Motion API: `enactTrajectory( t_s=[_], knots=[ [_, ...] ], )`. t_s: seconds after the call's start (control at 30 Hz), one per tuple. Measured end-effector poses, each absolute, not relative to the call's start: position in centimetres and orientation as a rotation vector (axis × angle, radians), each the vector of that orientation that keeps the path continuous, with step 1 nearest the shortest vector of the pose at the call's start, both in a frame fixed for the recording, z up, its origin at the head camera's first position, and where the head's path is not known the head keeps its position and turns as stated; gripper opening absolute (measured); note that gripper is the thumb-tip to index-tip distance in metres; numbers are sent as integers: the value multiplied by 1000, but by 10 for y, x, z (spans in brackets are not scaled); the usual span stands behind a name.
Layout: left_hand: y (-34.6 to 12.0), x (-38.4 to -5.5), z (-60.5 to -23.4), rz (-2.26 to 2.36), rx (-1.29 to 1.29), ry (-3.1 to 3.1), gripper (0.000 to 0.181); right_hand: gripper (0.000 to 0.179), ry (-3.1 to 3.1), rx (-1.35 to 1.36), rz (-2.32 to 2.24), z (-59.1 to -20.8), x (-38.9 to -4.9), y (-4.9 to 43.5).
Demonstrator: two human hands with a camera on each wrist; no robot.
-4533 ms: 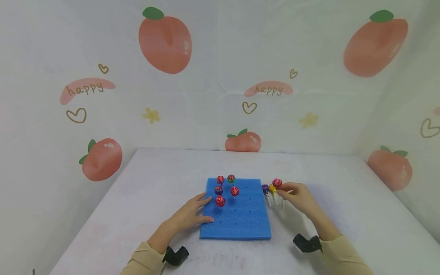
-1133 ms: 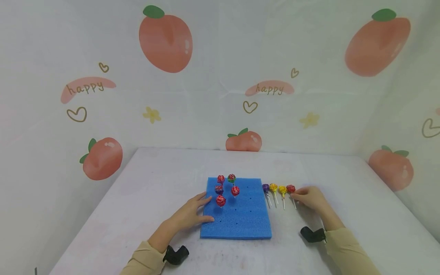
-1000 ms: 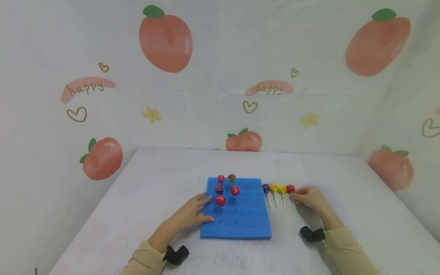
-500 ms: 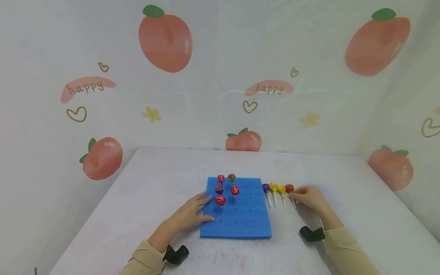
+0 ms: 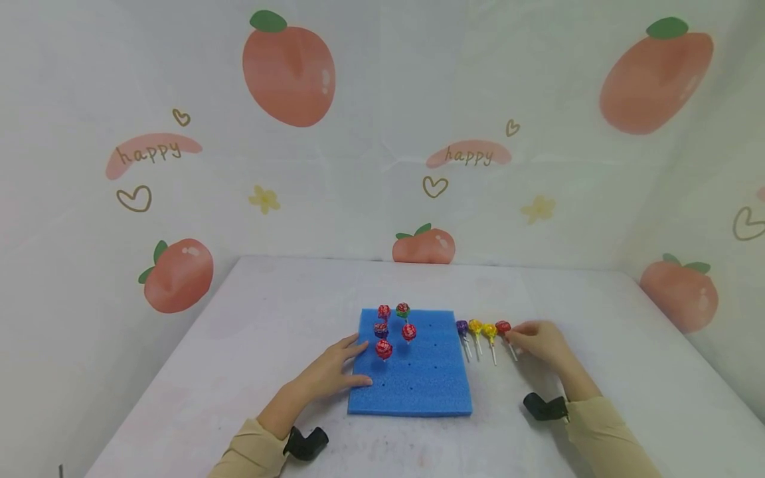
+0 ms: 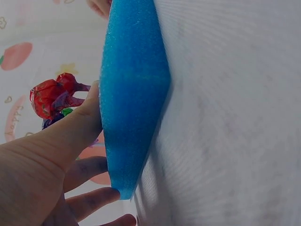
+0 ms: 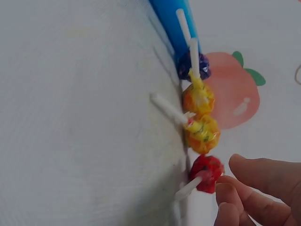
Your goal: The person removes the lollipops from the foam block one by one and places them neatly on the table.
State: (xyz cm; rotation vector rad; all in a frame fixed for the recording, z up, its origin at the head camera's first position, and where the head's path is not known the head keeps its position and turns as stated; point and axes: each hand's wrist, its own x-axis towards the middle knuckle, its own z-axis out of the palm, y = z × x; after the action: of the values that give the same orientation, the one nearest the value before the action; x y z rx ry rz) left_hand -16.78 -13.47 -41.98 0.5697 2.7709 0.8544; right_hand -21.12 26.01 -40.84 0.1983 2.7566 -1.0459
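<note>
My left hand (image 5: 329, 372) has its fingers spread over the left edge of a blue foam board (image 5: 430, 392); the thumb and fingertips touch it. Upright in the board stand several wrapped lollipops, such as a red one (image 5: 384, 348) near that hand. To the right of the board lies a row: a purple lollipop (image 7: 200, 66), two yellow lollipops (image 7: 203, 134) and a red lollipop (image 7: 207, 173) at the right end. My right hand (image 5: 540, 342) is at this red lollipop. A fingertip touches its wrapped head, while the thumb (image 7: 244, 165) stands apart from it.
The white table (image 5: 269, 292) carries the board near its middle. Small holes dot the foam's right and front parts. Behind the table hangs a white cloth (image 5: 358, 166) printed with peaches. A black wrist camera (image 5: 544, 406) sits at each sleeve.
Earlier the right hand held a red lollipop raised over the row. That hand is now lower and farther right, with the red lollipop down at the row's end. The left hand stays put.
</note>
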Motion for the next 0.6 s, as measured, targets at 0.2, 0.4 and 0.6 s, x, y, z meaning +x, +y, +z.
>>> enactTrajectory(
  t_s=[0.2, 0.4, 0.6],
  knots=[
    [-134, -168, -420, 849, 565, 2775, 74, 42, 2790, 146, -1044, -399, -210, 248],
    [-135, -168, -420, 841, 573, 2777, 74, 36, 2793, 38, -1105, -394, -209, 225],
    [-135, -167, -420, 845, 580, 2774, 74, 28, 2796, -170, -1187, -394, -208, 200]
  ],
)
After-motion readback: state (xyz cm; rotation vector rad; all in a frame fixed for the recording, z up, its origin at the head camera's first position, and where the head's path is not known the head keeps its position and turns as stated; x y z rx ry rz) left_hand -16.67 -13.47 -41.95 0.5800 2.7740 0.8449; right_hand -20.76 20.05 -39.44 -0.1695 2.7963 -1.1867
